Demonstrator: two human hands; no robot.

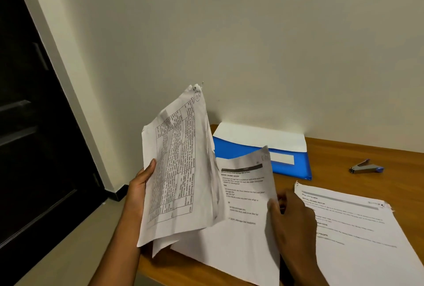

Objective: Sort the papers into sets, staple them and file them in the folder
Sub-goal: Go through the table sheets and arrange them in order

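My left hand (140,183) grips a stack of printed papers (181,166) by its left edge and holds it raised and tilted over the desk's left end. The top page carries a table. My right hand (291,214) pinches the right edge of a single printed sheet (243,212) that is peeled away from that stack. Another printed sheet (353,235) lies flat on the desk at the right. A blue folder (291,168) with a white flap lies against the wall. A stapler (364,167), grey with blue, sits at the right of the folder.
The wooden desk (344,150) stands against a pale wall. A dark door (34,125) fills the left side, with tiled floor below it.
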